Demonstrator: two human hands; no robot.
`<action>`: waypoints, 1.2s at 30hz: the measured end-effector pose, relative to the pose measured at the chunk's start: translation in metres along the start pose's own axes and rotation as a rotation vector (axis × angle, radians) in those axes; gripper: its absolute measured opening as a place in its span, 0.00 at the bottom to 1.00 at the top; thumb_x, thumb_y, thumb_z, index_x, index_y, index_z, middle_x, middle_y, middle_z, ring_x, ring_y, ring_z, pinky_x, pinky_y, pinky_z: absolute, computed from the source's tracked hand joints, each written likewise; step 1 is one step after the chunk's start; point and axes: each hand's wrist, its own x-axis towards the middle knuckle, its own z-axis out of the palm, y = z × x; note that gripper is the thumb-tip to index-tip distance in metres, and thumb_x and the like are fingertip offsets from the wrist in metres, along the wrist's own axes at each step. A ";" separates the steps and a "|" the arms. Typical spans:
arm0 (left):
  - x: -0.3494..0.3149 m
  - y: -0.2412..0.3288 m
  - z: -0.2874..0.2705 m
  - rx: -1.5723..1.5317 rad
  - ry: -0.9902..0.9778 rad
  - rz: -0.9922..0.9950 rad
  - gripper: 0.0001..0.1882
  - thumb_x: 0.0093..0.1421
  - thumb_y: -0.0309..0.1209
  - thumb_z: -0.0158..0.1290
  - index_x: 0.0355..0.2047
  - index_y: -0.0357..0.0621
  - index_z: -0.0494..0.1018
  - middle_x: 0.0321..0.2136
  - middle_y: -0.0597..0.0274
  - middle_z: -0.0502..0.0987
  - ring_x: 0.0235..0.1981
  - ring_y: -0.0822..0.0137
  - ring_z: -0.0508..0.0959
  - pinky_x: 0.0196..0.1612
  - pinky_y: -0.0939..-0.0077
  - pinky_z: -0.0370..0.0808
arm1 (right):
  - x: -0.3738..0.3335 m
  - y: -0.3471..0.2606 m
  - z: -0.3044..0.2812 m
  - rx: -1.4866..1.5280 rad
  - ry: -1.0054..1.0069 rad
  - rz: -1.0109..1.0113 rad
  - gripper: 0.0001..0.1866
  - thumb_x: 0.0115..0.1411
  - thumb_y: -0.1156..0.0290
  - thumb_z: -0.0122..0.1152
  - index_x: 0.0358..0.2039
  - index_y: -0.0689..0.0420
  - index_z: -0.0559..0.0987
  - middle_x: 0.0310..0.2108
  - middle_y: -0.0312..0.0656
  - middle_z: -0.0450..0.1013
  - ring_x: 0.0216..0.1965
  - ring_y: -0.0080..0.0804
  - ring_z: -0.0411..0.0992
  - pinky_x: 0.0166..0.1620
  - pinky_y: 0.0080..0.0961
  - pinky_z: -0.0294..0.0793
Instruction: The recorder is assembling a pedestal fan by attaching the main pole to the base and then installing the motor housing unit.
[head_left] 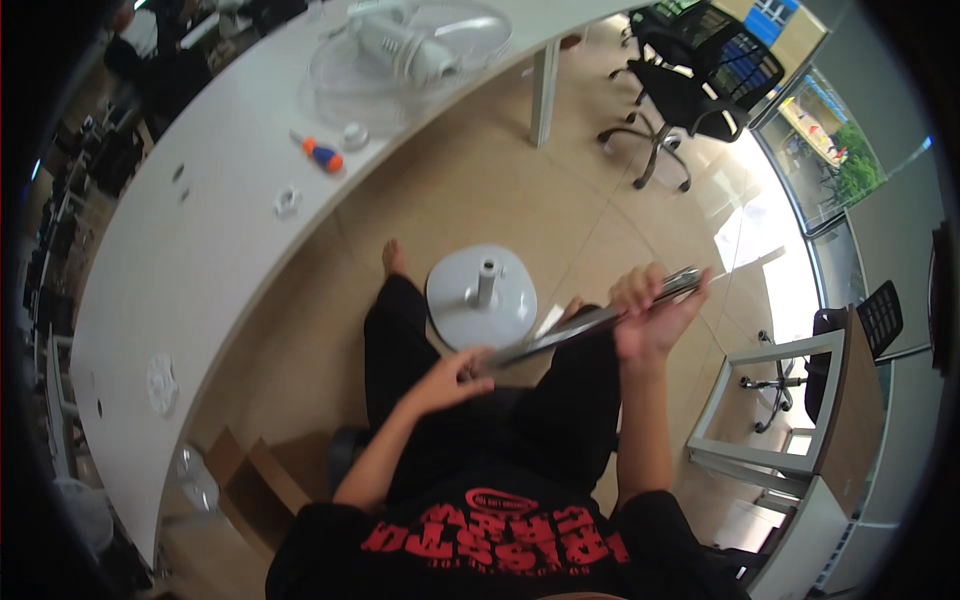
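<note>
A shiny metal tube (562, 333) lies slantwise above my lap, its right end higher in the picture. My left hand (452, 382) is closed round its lower left end. Toward the other end, my right hand (655, 310) grips the tube with the fingers wrapped over it. Beyond my knees, a white rounded base (470, 318) with a short upright post (487, 283) rests on the floor. A white fan head (415, 55) with a clear round guard lies at the far end of the table.
The curved white table (230, 245) runs along my left. On it are an orange-and-blue screwdriver (322, 154), a small white ring (355, 136), a white nut-like part (287, 202) and a clear round piece (162, 384). An opened cardboard box (262, 485) stands below; a black office chair (690, 95) stands far right.
</note>
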 end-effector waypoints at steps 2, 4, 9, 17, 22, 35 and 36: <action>0.022 -0.037 0.001 0.042 0.162 -0.032 0.29 0.59 0.42 0.62 0.57 0.44 0.70 0.37 0.55 0.79 0.33 0.64 0.80 0.37 0.71 0.76 | 0.005 -0.005 0.002 -0.151 0.029 -0.183 0.40 0.60 0.25 0.36 0.16 0.53 0.61 0.13 0.34 0.54 0.16 0.25 0.53 0.23 0.24 0.53; 0.034 -0.071 0.007 0.183 0.220 -0.141 0.27 0.59 0.43 0.61 0.55 0.44 0.71 0.39 0.55 0.80 0.36 0.63 0.81 0.39 0.68 0.76 | 0.016 -0.001 0.004 -0.200 0.038 -0.216 0.40 0.60 0.26 0.35 0.16 0.53 0.61 0.14 0.34 0.55 0.16 0.25 0.53 0.23 0.24 0.53; 0.037 -0.110 0.023 0.735 -0.195 -0.147 0.25 0.61 0.50 0.56 0.51 0.47 0.76 0.44 0.58 0.81 0.49 0.59 0.79 0.56 0.61 0.66 | 0.069 0.034 0.000 -0.243 0.045 -0.448 0.39 0.62 0.27 0.33 0.16 0.54 0.63 0.15 0.36 0.58 0.17 0.26 0.54 0.23 0.23 0.54; 0.037 -0.103 0.004 0.334 0.031 -0.226 0.20 0.62 0.46 0.54 0.46 0.45 0.78 0.39 0.57 0.82 0.42 0.58 0.81 0.46 0.65 0.76 | 0.143 0.118 -0.014 -0.362 0.113 -0.453 0.36 0.63 0.31 0.37 0.19 0.54 0.63 0.16 0.35 0.58 0.18 0.26 0.55 0.23 0.24 0.56; 0.026 -0.112 -0.001 0.319 0.053 -0.179 0.20 0.62 0.46 0.54 0.46 0.44 0.78 0.38 0.58 0.82 0.42 0.58 0.81 0.45 0.65 0.76 | 0.159 0.156 -0.022 -0.460 -0.017 -0.405 0.35 0.65 0.34 0.37 0.18 0.54 0.61 0.16 0.35 0.57 0.18 0.27 0.55 0.23 0.24 0.56; 0.015 -0.134 -0.009 0.187 0.133 -0.215 0.22 0.63 0.48 0.53 0.47 0.45 0.77 0.38 0.58 0.82 0.40 0.58 0.82 0.42 0.65 0.77 | 0.183 0.189 -0.017 -0.550 -0.232 -0.215 0.36 0.67 0.34 0.36 0.15 0.53 0.65 0.11 0.32 0.57 0.14 0.23 0.57 0.19 0.21 0.54; 0.016 -0.133 -0.010 0.193 0.126 -0.224 0.22 0.63 0.48 0.53 0.47 0.45 0.77 0.38 0.59 0.83 0.40 0.60 0.82 0.42 0.66 0.77 | 0.185 0.190 -0.015 -0.552 -0.217 -0.209 0.36 0.66 0.34 0.37 0.16 0.53 0.65 0.12 0.32 0.57 0.14 0.22 0.57 0.19 0.21 0.54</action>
